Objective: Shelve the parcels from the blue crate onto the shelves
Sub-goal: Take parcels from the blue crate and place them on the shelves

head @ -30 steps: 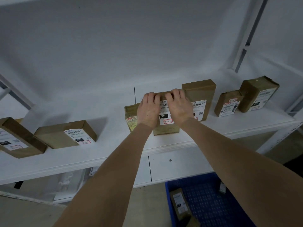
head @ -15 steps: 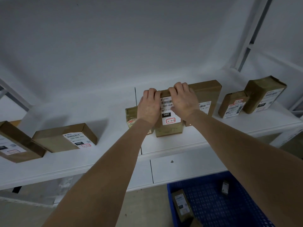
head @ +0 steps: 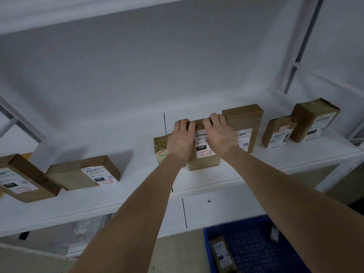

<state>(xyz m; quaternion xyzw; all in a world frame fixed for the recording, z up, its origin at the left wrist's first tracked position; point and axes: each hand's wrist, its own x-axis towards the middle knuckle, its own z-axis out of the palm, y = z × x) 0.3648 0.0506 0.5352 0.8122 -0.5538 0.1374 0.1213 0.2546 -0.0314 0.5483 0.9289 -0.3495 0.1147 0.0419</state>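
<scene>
A brown cardboard parcel [head: 203,161] with a white "060" label stands on the white shelf [head: 137,138]. My left hand [head: 182,140] and my right hand [head: 219,134] both grip its top edge, fingers curled over the far side. Behind its left edge a smaller taped parcel [head: 160,147] is partly hidden by my left hand. A taller parcel [head: 246,119] stands right behind it on the right. The blue crate [head: 256,251] sits on the floor at the lower right, holding a labelled parcel [head: 221,253] and a small one [head: 274,233].
Two flat parcels [head: 82,174] [head: 21,178] lie at the shelf's left end. Two more parcels [head: 277,132] [head: 313,119] stand at the right end. A white upright post [head: 299,44] rises at the back right. Another shelf board [head: 78,14] runs overhead.
My view has tilted and drifted slightly, so the shelf and parcels sit a little differently in frame. Both hands keep hold of the same parcel's top edge.
</scene>
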